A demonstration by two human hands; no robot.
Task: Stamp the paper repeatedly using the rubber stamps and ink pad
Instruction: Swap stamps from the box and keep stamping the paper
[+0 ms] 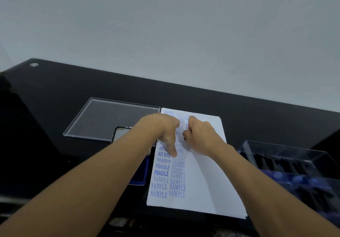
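A stack of white paper lies on the black table, its left columns filled with blue prints such as SAMPLE, FRAGILE, AIR MAIL and EXPRESS. My left hand rests on the paper's upper left part, fingers apart and thumb pointing down, holding nothing. My right hand is curled into a fist right beside it, pressing down on the paper's upper middle; the rubber stamp inside it is almost entirely hidden. The blue ink pad sits just left of the paper, partly under my left forearm.
A clear plastic lid lies flat at the back left, with the ink pad's open cover overlapping its near edge. A clear box holding several dark-handled stamps stands at the right. The table's far edge meets a pale wall.
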